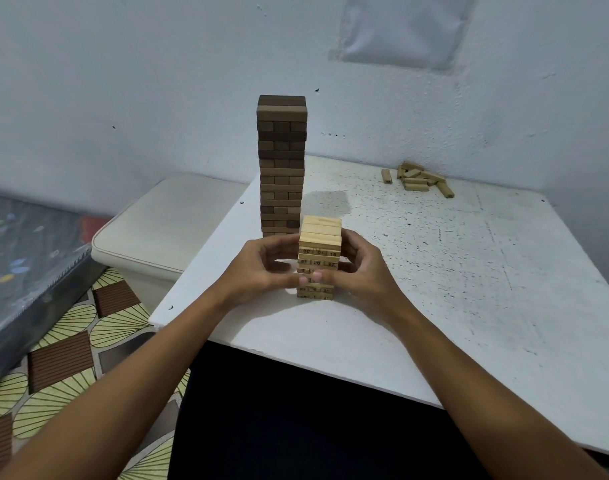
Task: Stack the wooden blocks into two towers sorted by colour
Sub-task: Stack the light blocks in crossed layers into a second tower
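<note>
Standing between both hands, the light tower [319, 258] is grasped by curled fingers [278, 249].

Light tower [319, 258] sides: the left hand [261, 268] and right hand [361, 268] are covering both flanks, and thumbs are crossing the lower front rows.
Light tower numbers: upper printed digits are showing faintly; lower ones are reading too small and blurred to tell.
Dark tower [282, 164] base: the light tower is hiding the bottom rows.
Loose pile [419, 178]: blocks are overlapping, so the count is remaining uncertain.
Table [469, 271]: the right edge of the view is cutting it off.
Forearms: the bottom edge is cropping both.
Mattress [26, 258]: the left edge is cropping it, and the printed pattern is appearing blurred.
</note>
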`<action>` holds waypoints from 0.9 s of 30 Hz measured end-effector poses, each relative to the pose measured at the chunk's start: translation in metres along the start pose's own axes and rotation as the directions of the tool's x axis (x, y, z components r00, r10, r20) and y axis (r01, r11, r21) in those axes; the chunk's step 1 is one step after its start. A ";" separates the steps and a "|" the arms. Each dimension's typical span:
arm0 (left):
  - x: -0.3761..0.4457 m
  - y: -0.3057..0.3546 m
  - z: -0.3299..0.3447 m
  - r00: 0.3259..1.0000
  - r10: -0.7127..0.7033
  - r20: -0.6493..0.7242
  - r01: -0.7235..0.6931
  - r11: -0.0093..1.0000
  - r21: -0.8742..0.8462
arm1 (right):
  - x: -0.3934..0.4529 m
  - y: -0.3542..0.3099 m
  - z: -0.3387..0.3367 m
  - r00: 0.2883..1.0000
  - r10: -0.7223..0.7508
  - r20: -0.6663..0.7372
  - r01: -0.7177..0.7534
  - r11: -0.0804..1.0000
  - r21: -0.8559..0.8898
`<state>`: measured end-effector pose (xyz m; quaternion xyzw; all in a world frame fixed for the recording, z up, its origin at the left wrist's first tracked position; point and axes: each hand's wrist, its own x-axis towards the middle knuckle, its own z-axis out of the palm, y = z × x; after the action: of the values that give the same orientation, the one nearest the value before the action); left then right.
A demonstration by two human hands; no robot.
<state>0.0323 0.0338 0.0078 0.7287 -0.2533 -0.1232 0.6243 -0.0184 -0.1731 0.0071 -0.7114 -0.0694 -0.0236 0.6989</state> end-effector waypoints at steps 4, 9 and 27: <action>-0.002 -0.004 -0.001 1.000 -0.009 -0.025 0.009 1.000 0.008 | -0.002 0.003 -0.005 1.000 0.004 0.023 -0.004 1.000 -0.012; -0.004 -0.001 0.002 0.999 0.001 -0.036 -0.001 1.000 0.013 | -0.001 0.006 -0.007 0.999 0.037 0.015 -0.037 0.999 -0.039; -0.004 -0.004 0.004 0.998 -0.027 -0.065 0.027 1.000 0.004 | 0.001 0.008 -0.010 0.998 0.066 0.015 -0.064 0.996 -0.064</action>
<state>0.0274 0.0327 0.0028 0.7371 -0.2234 -0.1073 0.6286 -0.0158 -0.1827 -0.0003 -0.7352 -0.0513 0.0029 0.6759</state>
